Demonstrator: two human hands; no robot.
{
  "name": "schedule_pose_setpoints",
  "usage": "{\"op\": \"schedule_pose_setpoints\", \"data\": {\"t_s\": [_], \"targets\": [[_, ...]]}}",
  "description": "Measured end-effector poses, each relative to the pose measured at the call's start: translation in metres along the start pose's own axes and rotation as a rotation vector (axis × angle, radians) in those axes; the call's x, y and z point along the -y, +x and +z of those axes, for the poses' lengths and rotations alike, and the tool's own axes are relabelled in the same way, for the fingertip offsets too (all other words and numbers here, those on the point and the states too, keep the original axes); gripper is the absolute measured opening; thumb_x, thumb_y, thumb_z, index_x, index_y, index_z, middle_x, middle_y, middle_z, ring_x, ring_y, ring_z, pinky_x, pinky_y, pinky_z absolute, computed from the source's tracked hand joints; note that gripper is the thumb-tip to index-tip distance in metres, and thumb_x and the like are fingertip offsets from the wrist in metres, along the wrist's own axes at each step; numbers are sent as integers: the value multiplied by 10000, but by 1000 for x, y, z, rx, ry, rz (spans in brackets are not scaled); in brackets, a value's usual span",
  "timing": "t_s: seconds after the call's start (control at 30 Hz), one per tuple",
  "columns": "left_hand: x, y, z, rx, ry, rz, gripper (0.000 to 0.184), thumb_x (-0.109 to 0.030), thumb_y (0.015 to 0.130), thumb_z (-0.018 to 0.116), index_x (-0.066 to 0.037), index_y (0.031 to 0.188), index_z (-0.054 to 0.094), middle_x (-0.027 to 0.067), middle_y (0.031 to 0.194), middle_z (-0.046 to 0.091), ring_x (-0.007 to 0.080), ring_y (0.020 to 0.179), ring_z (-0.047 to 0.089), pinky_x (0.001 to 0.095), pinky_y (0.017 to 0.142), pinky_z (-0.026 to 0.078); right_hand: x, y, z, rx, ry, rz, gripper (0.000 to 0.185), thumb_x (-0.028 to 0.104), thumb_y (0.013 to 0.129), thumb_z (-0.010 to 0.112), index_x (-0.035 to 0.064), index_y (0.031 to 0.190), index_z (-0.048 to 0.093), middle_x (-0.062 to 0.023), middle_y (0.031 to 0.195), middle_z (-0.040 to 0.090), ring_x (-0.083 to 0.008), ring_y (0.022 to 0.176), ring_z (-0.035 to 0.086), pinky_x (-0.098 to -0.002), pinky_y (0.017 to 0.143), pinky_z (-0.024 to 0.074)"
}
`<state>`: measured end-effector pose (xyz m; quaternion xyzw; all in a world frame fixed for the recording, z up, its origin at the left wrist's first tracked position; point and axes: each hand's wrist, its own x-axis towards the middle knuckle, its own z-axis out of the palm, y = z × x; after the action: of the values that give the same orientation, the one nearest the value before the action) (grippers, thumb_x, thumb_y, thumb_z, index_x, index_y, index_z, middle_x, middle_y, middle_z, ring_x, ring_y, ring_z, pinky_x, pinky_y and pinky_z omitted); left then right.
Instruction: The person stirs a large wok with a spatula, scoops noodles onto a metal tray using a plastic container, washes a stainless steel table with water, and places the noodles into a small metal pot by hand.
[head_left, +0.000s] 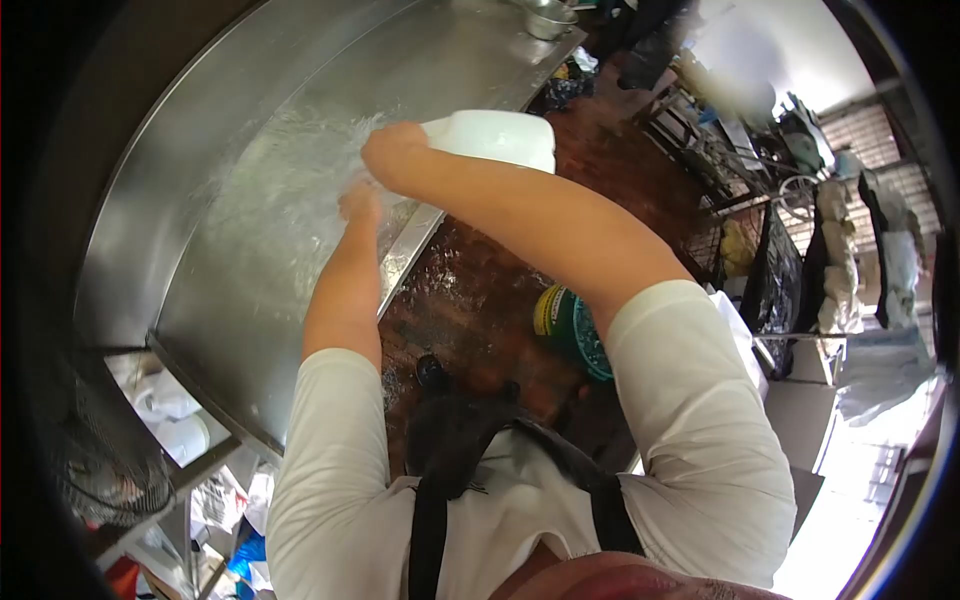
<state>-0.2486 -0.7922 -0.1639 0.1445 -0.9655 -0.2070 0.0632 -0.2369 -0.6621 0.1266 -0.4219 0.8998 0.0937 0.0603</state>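
Note:
A white plastic jug (500,138) lies tilted on its side above the front edge of a steel table (400,255). My right hand (393,155) is closed at the jug's left end, around its neck or handle. Clear liquid (285,190) splashes and spreads over the steel surface to the left of my hands. Just below my right hand, my left hand (360,198) is close to the splashing liquid. Its fingers are small and blurred, so I cannot make out whether they hold anything.
A metal bowl (549,18) sits at the table's far end. On the wet reddish floor (460,290) stands a green bucket (580,330) with a yellow label, below my right arm. Racks with hanging bags (780,270) are at the right. A wire basket (110,480) is at lower left.

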Motion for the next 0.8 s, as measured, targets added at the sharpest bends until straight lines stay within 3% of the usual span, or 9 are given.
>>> {"op": "schedule_pose_setpoints", "data": {"t_s": [0.17,0.27,0.3,0.4,0.43,0.5,0.57,0.67,0.8], "targets": [[-65,-10,-44,122,-99,-307,546,-559,942,468,-232,1371,546,97,1372,570,331,1254,549,559,965,460,-5,19,-3,-41,-108,98,212,139,826,660,82,1002,764,-94,1030,741,-306,971,711,-479,796,561],[-52,4,48,155,-41,-215,624,-599,950,411,-193,1413,508,121,1481,462,371,1354,434,610,1045,368,-34,18,9,-105,-80,155,222,195,878,621,63,989,762,-115,969,741,-318,903,717,-499,780,558],[-61,-10,57,138,-4,-237,655,-611,949,403,-173,1428,490,135,1513,415,381,1391,374,619,1069,333,-51,14,22,-256,224,242,241,208,912,580,50,938,760,-144,953,733,-329,877,713,-510,771,554],[-116,-55,47,42,149,-228,717,-626,947,415,-131,1466,434,174,1558,336,395,1448,273,631,1113,263,-111,-61,24,-288,480,296,405,155,977,459,-43,1329,455,-193,937,704,-386,835,688,-504,769,541],[-125,-65,51,-14,204,-160,723,-626,947,426,-134,1478,414,184,1548,346,393,1443,286,634,1115,255,-133,-92,40,-342,284,317,500,174,959,487,-97,1366,384,-221,902,700,-381,806,697,-481,690,555],[-139,-75,57,-100,288,-45,754,-629,935,462,-115,1483,398,192,1534,363,392,1438,299,630,1122,247,-190,-150,116,-441,491,465,527,211,966,504,-31,1401,330,-206,929,704,-394,860,686,-494,753,531],[-136,-80,55,-132,347,61,802,-637,912,509,-69,1468,406,189,1526,377,393,1438,299,614,1131,246,-226,-228,199,-587,479,758,506,311,928,592,3,1297,434,-230,922,697,-407,870,680,-505,749,524],[-136,-75,63,-106,347,75,842,-642,886,550,7,1410,432,224,1491,409,399,1411,331,601,1096,308,-260,-347,324,-247,563,1078,364,321,866,687,58,1103,603,-238,922,698,-436,891,667,-519,782,520],[-149,-58,72,-103,395,132,906,-637,834,636,73,1365,451,289,1355,504,451,1258,482,516,1026,421,-269,-450,509,103,596,1191,304,266,884,645,154,1166,646,-193,1004,709,-390,990,674,-492,850,527]]}}
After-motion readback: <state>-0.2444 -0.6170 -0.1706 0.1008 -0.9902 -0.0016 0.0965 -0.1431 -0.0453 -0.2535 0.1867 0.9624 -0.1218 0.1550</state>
